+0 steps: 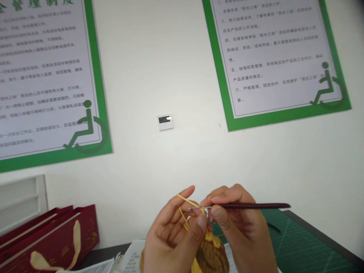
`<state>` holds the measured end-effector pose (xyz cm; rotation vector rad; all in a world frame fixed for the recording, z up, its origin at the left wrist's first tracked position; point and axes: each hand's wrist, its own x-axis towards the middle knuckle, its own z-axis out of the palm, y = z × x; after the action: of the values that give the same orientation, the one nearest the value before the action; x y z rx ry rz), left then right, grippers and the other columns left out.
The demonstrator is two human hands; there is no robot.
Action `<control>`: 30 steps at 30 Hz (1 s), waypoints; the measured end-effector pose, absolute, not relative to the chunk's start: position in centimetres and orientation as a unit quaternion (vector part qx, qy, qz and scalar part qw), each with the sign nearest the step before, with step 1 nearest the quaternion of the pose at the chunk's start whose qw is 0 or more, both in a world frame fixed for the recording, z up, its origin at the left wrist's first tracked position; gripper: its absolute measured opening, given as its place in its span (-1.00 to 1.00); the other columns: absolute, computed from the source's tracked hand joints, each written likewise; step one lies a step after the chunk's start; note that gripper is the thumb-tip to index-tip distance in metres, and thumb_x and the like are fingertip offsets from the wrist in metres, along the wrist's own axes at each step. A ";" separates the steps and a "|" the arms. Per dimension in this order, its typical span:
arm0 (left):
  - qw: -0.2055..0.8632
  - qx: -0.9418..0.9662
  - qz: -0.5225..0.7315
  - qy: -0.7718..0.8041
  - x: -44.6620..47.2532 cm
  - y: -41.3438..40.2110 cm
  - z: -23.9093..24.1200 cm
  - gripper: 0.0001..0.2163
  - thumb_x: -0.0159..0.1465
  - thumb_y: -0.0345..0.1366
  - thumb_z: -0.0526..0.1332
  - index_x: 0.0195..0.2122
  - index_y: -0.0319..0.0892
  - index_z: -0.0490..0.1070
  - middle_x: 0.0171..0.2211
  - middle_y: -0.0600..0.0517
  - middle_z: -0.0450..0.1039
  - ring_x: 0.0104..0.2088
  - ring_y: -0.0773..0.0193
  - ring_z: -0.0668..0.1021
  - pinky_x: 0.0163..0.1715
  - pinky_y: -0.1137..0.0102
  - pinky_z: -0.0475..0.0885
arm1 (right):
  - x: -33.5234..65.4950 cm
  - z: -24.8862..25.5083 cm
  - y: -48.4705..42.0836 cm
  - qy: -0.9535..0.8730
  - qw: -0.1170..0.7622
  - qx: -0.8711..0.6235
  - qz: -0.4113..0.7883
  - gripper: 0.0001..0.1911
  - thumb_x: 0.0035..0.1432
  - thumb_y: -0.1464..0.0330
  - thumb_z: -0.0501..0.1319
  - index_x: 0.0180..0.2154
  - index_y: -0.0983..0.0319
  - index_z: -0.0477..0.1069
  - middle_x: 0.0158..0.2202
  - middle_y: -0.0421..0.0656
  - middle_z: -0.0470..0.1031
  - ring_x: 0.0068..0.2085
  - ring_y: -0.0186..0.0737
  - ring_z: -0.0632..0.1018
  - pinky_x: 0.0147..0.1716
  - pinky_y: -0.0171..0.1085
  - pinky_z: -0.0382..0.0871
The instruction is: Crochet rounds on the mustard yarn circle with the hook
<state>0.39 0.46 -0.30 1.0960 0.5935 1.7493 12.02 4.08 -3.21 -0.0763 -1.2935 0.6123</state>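
My right hand [244, 227] is closed round a crochet hook [256, 206] with a dark handle, held level. Its thin metal end points left and passes by a yellow strand of yarn [187, 201]. My left hand [173, 235] has its index finger raised with the yarn over it, while its thumb and a finger pinch the yarn near the hook. Below and between the hands is a brown rounded piece [214, 259] with a yellow crocheted edge [212, 239]. My left hand partly hides it, so I cannot tell its full shape.
A green cutting mat [298, 242] lies on the dark table to the right. Printed papers [133, 258] are under the hands. Dark red gift bags [68, 242] stand at the left. Behind is a white wall with a small control panel [165, 122] and two green-framed posters [230, 123].
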 end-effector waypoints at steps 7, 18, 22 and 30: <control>0.498 0.448 0.701 0.246 0.2 0.3 -0.1 -0.59 -0.05 -0.35 0.64 -0.13 -0.10 0.73 -0.39 -0.06 0.70 -0.22 0.10 0.73 -0.25 0.43 0.58 | 11.6 -2.8 3.7 -0.562 0.761 -0.031 0.323 -0.95 0.35 0.40 0.32 -0.21 0.11 0.51 -0.28 -0.20 0.61 -0.36 -0.33 0.62 -0.37 -0.37 0.57; 0.532 0.460 0.670 0.235 -0.2 0.4 0.0 -0.59 -0.03 -0.33 0.63 -0.10 -0.10 0.73 -0.45 -0.01 0.63 -0.43 0.29 0.61 -0.35 0.46 0.52 | 11.2 -2.8 3.4 -0.535 0.762 -0.037 0.364 -0.96 0.34 0.32 0.33 -0.24 0.10 0.52 -0.31 -0.21 0.61 -0.44 -0.35 0.52 -0.47 -0.37 0.49; 0.534 0.462 0.668 0.234 -0.1 0.3 0.1 -0.60 -0.04 -0.33 0.63 -0.12 -0.09 0.74 -0.44 -0.02 0.64 -0.42 0.27 0.62 -0.35 0.46 0.52 | 11.5 -2.9 3.8 -0.549 0.767 -0.039 0.330 -0.96 0.36 0.35 0.31 -0.22 0.11 0.51 -0.31 -0.20 0.60 -0.43 -0.34 0.50 -0.47 -0.36 0.47; 0.529 0.464 0.664 0.251 -0.4 0.3 0.0 -0.58 0.00 -0.30 0.62 -0.07 -0.09 0.72 -0.42 0.00 0.60 -0.43 0.30 0.57 -0.32 0.44 0.53 | 11.4 -3.1 3.7 -0.560 0.774 -0.063 0.290 -0.96 0.35 0.37 0.30 -0.22 0.09 0.51 -0.29 -0.20 0.59 -0.38 -0.30 0.55 -0.42 -0.33 0.48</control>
<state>-0.37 0.33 -0.02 1.1087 0.5993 1.5862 11.39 3.69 -3.05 -0.1366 -1.2126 0.6291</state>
